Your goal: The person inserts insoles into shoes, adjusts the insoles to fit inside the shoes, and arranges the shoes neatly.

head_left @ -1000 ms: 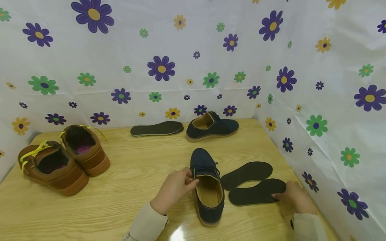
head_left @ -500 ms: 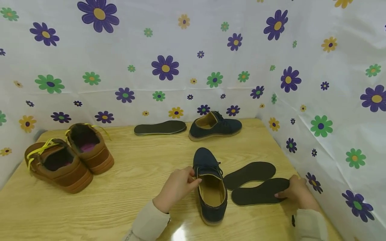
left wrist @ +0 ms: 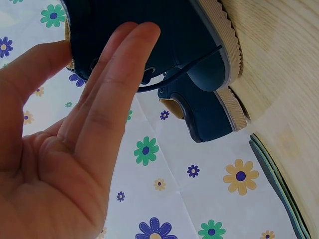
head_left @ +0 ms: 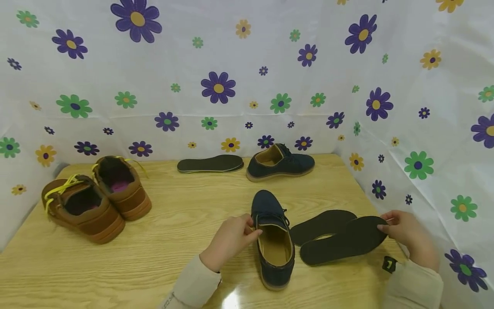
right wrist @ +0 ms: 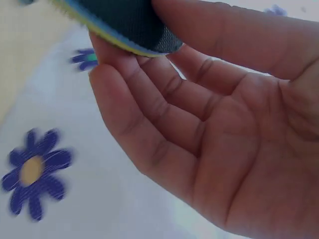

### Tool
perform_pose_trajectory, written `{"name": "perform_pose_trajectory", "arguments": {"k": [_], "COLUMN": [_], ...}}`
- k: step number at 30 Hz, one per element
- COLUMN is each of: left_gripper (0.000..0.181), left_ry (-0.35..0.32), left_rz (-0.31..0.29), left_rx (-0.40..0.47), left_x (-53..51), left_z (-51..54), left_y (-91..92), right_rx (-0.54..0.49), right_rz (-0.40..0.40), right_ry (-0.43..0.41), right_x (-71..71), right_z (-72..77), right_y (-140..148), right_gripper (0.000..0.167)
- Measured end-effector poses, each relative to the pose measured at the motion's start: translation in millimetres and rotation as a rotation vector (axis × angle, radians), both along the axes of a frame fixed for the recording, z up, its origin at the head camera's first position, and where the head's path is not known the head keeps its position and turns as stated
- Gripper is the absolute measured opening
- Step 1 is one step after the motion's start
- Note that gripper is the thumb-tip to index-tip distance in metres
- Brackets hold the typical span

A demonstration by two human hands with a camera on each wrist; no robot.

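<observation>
In the head view my left hand pinches the left side of the opening of a dark blue shoe, whose toe points away. In the left wrist view the thumb is at the rim of that shoe and the fingers lie along its side. My right hand grips the right end of a dark insole, lifted there, its left end low beside the shoe. The right wrist view shows the insole between thumb and fingers. Partly behind it lies another dark insole.
A second blue shoe stands at the back, beside a pair of stacked insoles. Two brown shoes with yellow laces stand at the left of the wooden table. A flowered cloth hangs behind and at the right.
My right hand has raised the right end of the insole, which now overlaps the other one in view. The left hand stays at the shoe. The head view has shifted slightly.
</observation>
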State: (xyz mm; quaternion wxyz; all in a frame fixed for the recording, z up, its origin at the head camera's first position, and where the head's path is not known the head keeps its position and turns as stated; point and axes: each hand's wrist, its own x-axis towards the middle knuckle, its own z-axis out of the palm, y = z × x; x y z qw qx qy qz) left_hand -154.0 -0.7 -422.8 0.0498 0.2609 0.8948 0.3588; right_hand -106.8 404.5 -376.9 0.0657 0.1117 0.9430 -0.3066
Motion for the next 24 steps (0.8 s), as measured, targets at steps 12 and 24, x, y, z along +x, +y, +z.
{"name": "perform_pose_trajectory", "arguments": {"k": [12, 24], "left_gripper": [0.022, 0.026], "left_ry": [0.020, 0.132], "left_rz": [-0.020, 0.045], "left_rx": [0.022, 0.046], "left_x": [0.6, -0.4], "left_z": [0.0, 19.7], "left_y": [0.1, -16.1], "right_rx": [0.023, 0.016], "right_rz": [-0.056, -0.093], "right_ry": [0.412, 1.102], "right_x": [1.5, 12.1], "right_z": [35.0, 57.7], "right_y": [-65, -123], "right_gripper": [0.033, 0.021]}}
